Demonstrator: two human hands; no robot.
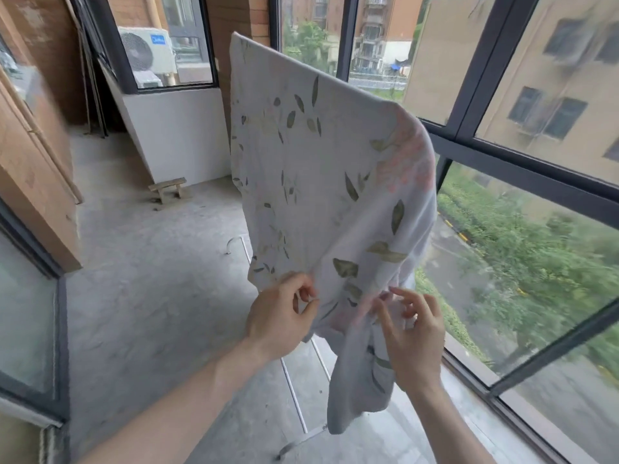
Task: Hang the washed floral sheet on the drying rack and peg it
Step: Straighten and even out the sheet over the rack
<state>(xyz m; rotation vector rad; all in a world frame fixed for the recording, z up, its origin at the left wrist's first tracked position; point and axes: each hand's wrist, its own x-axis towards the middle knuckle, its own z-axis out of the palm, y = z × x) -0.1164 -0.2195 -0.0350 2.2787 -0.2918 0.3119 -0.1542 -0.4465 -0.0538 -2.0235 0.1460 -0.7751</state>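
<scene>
Already draped over the drying rack (303,396), the floral sheet (321,169) is pinched by the left hand (278,316) at seven o'clock; the right hand (412,333), fingers spread, touches the bunched edge. Unpegged, it could slide off.

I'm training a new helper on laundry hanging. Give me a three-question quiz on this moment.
1. True or false: the floral sheet already hangs over the drying rack.
2. Which hand pinches the sheet's lower edge: A left hand, B right hand, C neither?
3. Fill in: no ____ are visible on the sheet yet.

Key: 1 true; 2 A; 3 pegs.
</scene>
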